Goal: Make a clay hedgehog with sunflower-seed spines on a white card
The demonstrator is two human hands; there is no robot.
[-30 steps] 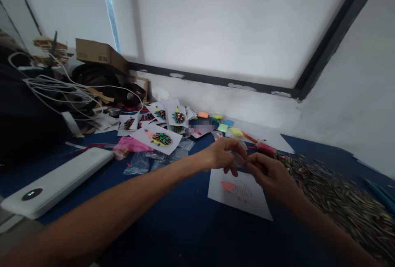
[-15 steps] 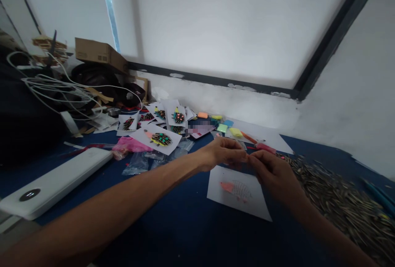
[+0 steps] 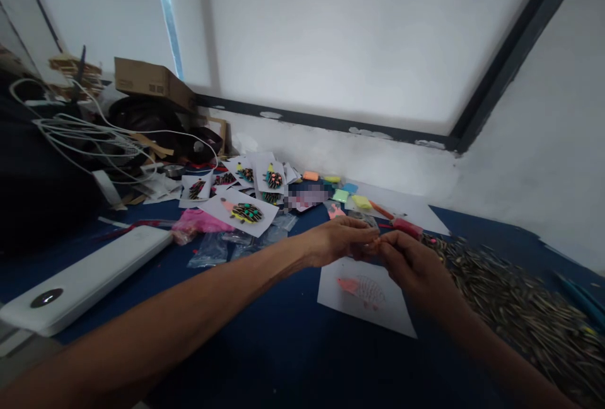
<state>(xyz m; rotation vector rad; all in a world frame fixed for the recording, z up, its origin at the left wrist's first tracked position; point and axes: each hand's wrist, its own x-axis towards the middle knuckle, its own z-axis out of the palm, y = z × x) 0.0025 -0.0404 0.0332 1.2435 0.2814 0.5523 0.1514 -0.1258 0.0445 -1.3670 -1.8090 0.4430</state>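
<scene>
Right of centre in the frame, the person is bringing both hands together above the upper part of a white sheet [image 3: 331,292], and the right hand [image 3: 413,264] is seemingly pinching a small orange piece [image 3: 377,242] between thumb and forefinger. The left hand [image 3: 338,239] is meeting it from the left with its fingers gathered, but the view is hiding their tips, so one cannot tell whether that grip is closing on the piece or on something else. The sheet is lying flat on the blue bench [image 3: 283,358], bearing a hedgehog drawing [image 3: 362,289] whose head is showing salmon pink while its body is showing only lines. For working so small a bit, which is looking soft, a light fingertip pinch is probably serving best, since hard squeezing could be flattening or smearing it; steadying the left hand against the right should be helping, as should keeping the fingers clear of the seed pile [image 3: 515,302] at the right of the frame, lest husks be sticking. Compared with the frame from a second ago, the left fingers are no longer hanging spread with a thin see-through film between the hands; they are now folding in close to the right fingertips, the orange bit is showing there, and the sheet is staying practically where it was.
</scene>
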